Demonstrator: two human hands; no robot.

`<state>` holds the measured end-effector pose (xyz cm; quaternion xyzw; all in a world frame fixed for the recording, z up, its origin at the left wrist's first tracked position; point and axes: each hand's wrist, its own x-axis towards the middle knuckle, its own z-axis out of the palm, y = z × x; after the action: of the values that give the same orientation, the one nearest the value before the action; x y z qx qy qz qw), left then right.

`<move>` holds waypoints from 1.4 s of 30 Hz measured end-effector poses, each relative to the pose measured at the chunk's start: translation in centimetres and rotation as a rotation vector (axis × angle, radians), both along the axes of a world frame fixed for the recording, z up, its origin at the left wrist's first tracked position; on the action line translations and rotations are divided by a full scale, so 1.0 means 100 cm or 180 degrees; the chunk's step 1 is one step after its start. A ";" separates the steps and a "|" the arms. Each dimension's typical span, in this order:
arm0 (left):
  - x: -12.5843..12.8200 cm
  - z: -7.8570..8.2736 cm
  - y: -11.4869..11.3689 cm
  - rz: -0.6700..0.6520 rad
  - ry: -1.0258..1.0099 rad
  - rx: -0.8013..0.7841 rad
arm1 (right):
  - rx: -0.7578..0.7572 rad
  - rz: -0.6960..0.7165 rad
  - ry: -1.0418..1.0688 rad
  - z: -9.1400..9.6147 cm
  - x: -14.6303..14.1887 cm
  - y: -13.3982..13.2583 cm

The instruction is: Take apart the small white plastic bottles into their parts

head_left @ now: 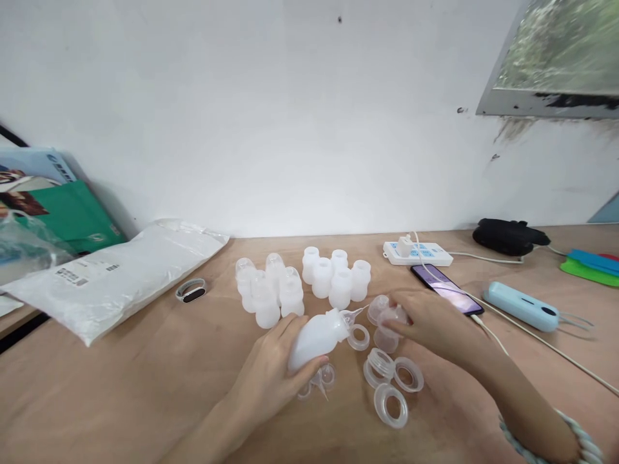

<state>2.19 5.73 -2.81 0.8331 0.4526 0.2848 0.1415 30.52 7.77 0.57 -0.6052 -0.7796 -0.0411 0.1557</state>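
Observation:
My left hand (273, 361) is wrapped round a white translucent bottle (314, 338), tilted to the right, with a clear pointed tip (349, 317) on its mouth. My right hand (420, 316) has its fingers closed on a clear domed cap (395, 317). Another domed cap (377, 306) lies just left of those fingers. Below, several clear rings (391, 406) rest on the table, and one more ring (358, 338) lies under the bottle's tip. Small clear tips (320, 379) sit beside my left thumb, partly hidden by the hand.
Behind my hands stand several open white bottles (341, 288) and several domed-cap bottles (265, 299). A white plastic parcel (120, 270) and a wristband (192, 291) lie left. To the right are a phone (447, 289), power strip (420, 254), cables, a light-blue device (522, 306) and a black case (507, 236).

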 end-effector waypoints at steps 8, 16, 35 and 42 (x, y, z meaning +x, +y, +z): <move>-0.006 -0.002 -0.001 -0.0093 -0.0099 0.0437 | 0.0093 0.0781 0.1653 0.013 -0.001 -0.007; -0.005 -0.004 -0.003 -0.0436 -0.0267 0.0928 | -0.0619 0.1304 0.1909 -0.003 -0.030 -0.016; -0.008 -0.013 0.004 -0.0318 -0.0655 0.0159 | -0.0188 0.1266 0.1910 0.011 -0.042 -0.009; -0.013 -0.023 0.004 -0.0011 -0.1041 0.0373 | 0.1148 0.0640 0.1805 0.061 -0.041 0.049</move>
<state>0.92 6.10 -5.07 0.7832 0.4048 0.4422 0.1650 26.43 12.68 6.71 -0.4754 -0.7413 0.0071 0.4738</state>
